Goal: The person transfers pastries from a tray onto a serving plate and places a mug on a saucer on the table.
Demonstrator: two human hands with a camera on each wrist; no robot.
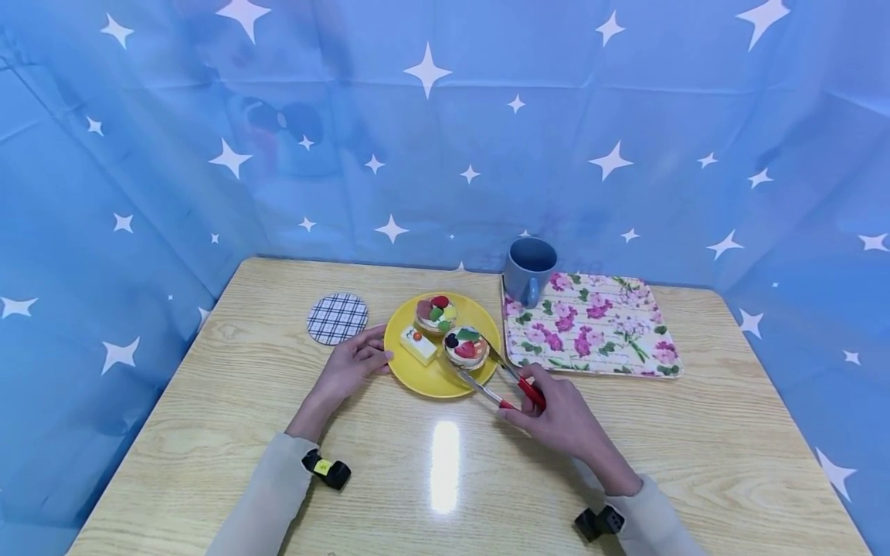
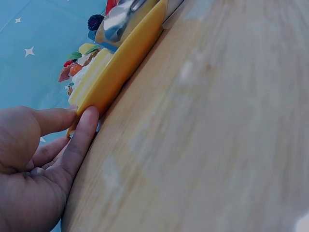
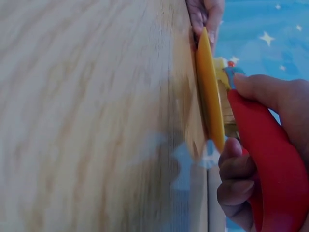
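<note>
My left hand pinches the left rim of a yellow plate, thumb and fingers at its edge in the left wrist view. In my right hand is a pair of tongs with red handles. Their metal arms reach over the plate, one on each side of a fruit tart topped with a dark berry and red fruit. Another fruit tart sits behind it on the plate. Left of them lies a pale slice of cake with an orange ball on top.
A round checked coaster lies on the wooden table left of the plate. To the right is a floral tray, with a blue mug at its back left corner. A blue starred curtain hangs behind.
</note>
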